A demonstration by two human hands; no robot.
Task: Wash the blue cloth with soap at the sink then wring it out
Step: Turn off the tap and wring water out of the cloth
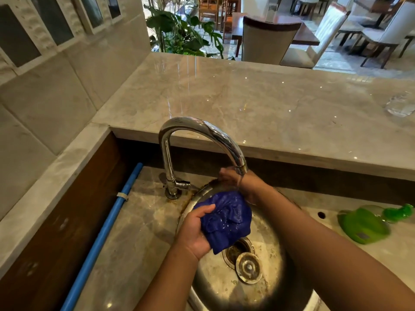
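The wet blue cloth (226, 218) is bunched up over the round steel sink (265, 286), just below the faucet spout. My left hand (197, 230) grips the cloth's near left side, thumb on top. My right hand (235, 181) is behind the cloth, right under the spout of the chrome faucet (197, 129), with its heel against the cloth's far edge. A thin stream of water runs onto that hand. The cloth hides its palm side, so its hold is unclear. A green soap bottle (363, 223) lies on its side on the counter to the right.
A metal drain plug (248, 267) lies beside the open drain (237, 249). A blue pipe (101, 232) runs along the left wall of the recess. A raised marble ledge (247, 97) stands behind the sink, with a clear glass (402, 106) at its far right.
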